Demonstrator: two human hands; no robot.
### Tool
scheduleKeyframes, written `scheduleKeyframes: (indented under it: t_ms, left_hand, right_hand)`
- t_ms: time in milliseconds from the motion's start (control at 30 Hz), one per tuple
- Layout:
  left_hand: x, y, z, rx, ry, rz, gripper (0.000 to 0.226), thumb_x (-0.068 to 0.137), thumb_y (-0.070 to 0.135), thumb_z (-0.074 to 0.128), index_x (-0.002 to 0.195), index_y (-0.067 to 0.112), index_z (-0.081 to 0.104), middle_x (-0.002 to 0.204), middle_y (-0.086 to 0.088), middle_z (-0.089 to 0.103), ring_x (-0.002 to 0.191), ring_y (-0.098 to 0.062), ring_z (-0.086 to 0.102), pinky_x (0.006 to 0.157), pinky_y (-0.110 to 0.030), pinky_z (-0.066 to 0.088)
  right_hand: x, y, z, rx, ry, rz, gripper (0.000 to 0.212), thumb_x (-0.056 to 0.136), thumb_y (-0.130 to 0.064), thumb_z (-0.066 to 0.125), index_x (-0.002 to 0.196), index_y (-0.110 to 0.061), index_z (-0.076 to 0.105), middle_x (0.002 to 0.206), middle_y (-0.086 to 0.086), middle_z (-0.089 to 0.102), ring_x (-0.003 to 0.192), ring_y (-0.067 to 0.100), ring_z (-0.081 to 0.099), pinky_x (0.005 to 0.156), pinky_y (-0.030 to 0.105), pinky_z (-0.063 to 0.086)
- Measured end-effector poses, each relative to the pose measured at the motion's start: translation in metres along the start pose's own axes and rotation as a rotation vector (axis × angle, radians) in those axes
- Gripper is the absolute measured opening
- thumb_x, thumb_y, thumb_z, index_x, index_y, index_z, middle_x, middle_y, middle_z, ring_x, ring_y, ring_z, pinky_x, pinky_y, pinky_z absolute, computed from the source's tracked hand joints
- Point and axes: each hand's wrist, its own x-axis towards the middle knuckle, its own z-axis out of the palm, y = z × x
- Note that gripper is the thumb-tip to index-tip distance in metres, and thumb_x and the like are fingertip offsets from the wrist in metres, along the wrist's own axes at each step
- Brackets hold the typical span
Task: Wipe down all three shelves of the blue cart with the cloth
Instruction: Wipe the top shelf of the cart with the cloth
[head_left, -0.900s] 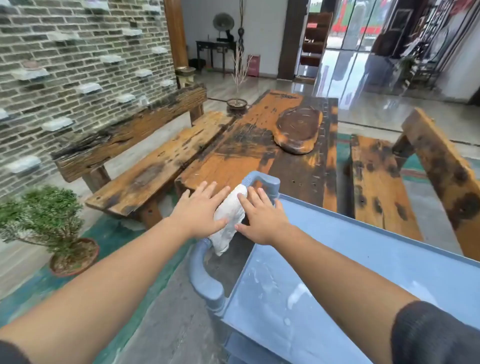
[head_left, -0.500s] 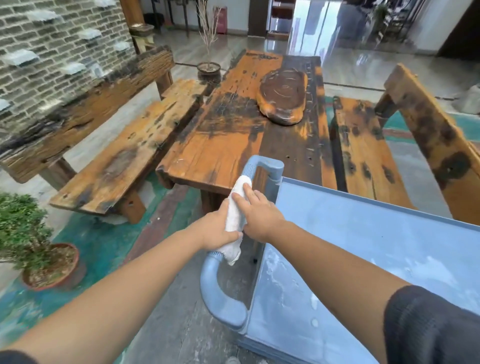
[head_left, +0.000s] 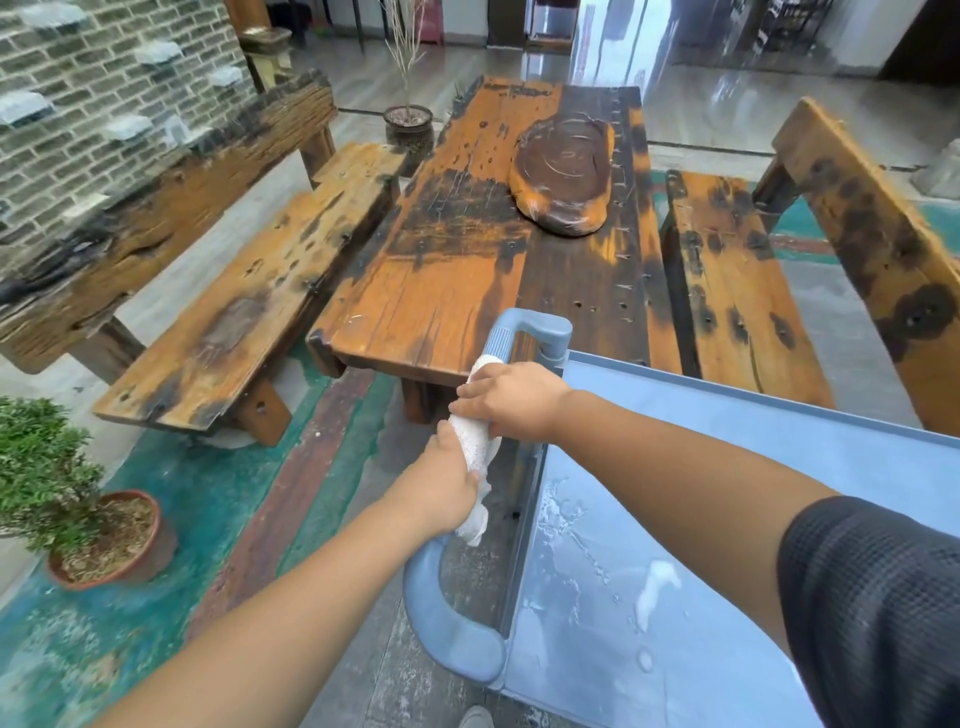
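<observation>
The blue cart's top shelf (head_left: 727, 545) fills the lower right, wet with streaks and drops. Its curved blue handle (head_left: 447, 618) runs along the shelf's left end, from a near corner up to a far corner. A white cloth (head_left: 475, 441) is wrapped around the middle of that handle. My left hand (head_left: 447, 483) grips the lower part of the cloth. My right hand (head_left: 511, 397) is closed over its upper part. The cart's lower shelves are hidden under the top one.
A worn wooden table (head_left: 467, 249) with a dark oval tray (head_left: 563, 176) stands just beyond the cart. Wooden benches (head_left: 249, 296) flank it on both sides. A potted shrub (head_left: 57, 493) sits on the floor at the left, and a brick wall (head_left: 104, 78) rises behind.
Both hands have closed around the cloth and slid down the handle toward me. The view has tilted downward and moved closer to the cart.
</observation>
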Motion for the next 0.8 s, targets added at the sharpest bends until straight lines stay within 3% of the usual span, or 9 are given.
scheduleKeyframes:
  t_ms: [167, 300, 367, 433, 533, 633, 700, 800]
  left_hand:
    - [-0.011, 0.002, 0.003, 0.138, 0.050, 0.010, 0.064, 0.101, 0.018, 0.036, 0.152, 0.003, 0.000, 0.160, -0.021, 0.010, 0.128, -0.039, 0.045, 0.098, -0.041, 0.039]
    - [-0.013, 0.001, -0.002, 0.317, 0.073, 0.050, 0.066, 0.093, 0.007, 0.036, 0.153, 0.013, 0.009, 0.151, -0.015, 0.033, 0.114, -0.040, 0.054, 0.081, -0.041, 0.041]
    - [-0.013, 0.000, -0.010, 0.386, 0.104, 0.075, 0.067, 0.088, 0.006, 0.037, 0.150, 0.022, 0.018, 0.130, -0.015, 0.052, 0.104, -0.041, 0.057, 0.071, -0.040, 0.039]
    - [-0.014, 0.001, -0.022, 0.427, 0.168, 0.103, 0.061, 0.086, 0.009, 0.039, 0.141, 0.031, 0.027, 0.108, -0.013, 0.059, 0.094, -0.040, 0.059, 0.066, -0.040, 0.038]
    - [-0.010, 0.008, -0.041, 0.466, 0.251, 0.181, 0.048, 0.087, 0.013, 0.042, 0.129, 0.034, 0.036, 0.082, -0.005, 0.049, 0.079, -0.036, 0.053, 0.061, -0.039, 0.036]
    - [0.003, 0.027, -0.060, 0.526, 0.233, 0.321, 0.041, 0.084, 0.020, 0.054, 0.120, 0.036, 0.045, 0.070, 0.001, 0.035, 0.064, -0.028, 0.046, 0.055, -0.034, 0.033]
    - [0.012, 0.040, -0.072, 0.540, 0.194, 0.360, 0.038, 0.080, 0.019, 0.058, 0.113, 0.037, 0.048, 0.071, 0.001, 0.038, 0.058, -0.022, 0.043, 0.049, -0.032, 0.033]
    - [0.032, 0.065, -0.076, 0.558, 0.218, 0.403, 0.024, 0.083, 0.012, 0.055, 0.099, 0.028, 0.052, 0.076, 0.000, 0.046, 0.066, -0.024, 0.052, 0.054, -0.036, 0.046]
  right_hand:
    - [-0.007, 0.000, -0.002, -0.018, 0.032, -0.036, 0.044, 0.095, -0.025, 0.056, 0.139, -0.023, 0.049, 0.134, -0.003, 0.056, 0.120, 0.024, 0.046, 0.075, 0.043, 0.054]
    - [-0.015, -0.004, -0.002, -0.034, 0.087, -0.018, 0.020, 0.093, -0.012, 0.051, 0.110, -0.016, 0.060, 0.103, -0.001, 0.060, 0.100, 0.023, 0.053, 0.062, 0.037, 0.048]
    - [-0.022, -0.001, -0.007, 0.032, 0.109, -0.003, 0.009, 0.088, -0.007, 0.054, 0.093, -0.010, 0.061, 0.090, 0.004, 0.060, 0.093, 0.027, 0.055, 0.059, 0.038, 0.046]
    - [-0.033, 0.003, -0.015, 0.134, 0.147, 0.004, 0.003, 0.084, -0.008, 0.058, 0.083, -0.006, 0.061, 0.085, 0.009, 0.062, 0.091, 0.031, 0.055, 0.065, 0.042, 0.047]
    - [-0.055, 0.010, -0.024, 0.300, 0.134, 0.125, 0.013, 0.085, -0.016, 0.062, 0.091, -0.007, 0.054, 0.088, 0.009, 0.059, 0.088, 0.030, 0.054, 0.072, 0.043, 0.045]
    - [-0.083, 0.020, -0.025, 0.466, 0.125, 0.307, 0.014, 0.091, -0.021, 0.055, 0.098, -0.015, 0.044, 0.074, -0.002, 0.047, 0.071, 0.028, 0.047, 0.054, 0.036, 0.030]
    - [-0.100, 0.027, -0.025, 0.464, 0.158, 0.387, 0.014, 0.092, -0.019, 0.051, 0.104, -0.014, 0.046, 0.071, -0.003, 0.044, 0.068, 0.029, 0.045, 0.051, 0.034, 0.024]
    - [-0.130, 0.042, -0.025, 0.463, 0.192, 0.494, 0.026, 0.092, -0.017, 0.050, 0.118, -0.016, 0.050, 0.082, 0.008, 0.060, 0.073, 0.031, 0.052, 0.059, 0.039, 0.041]
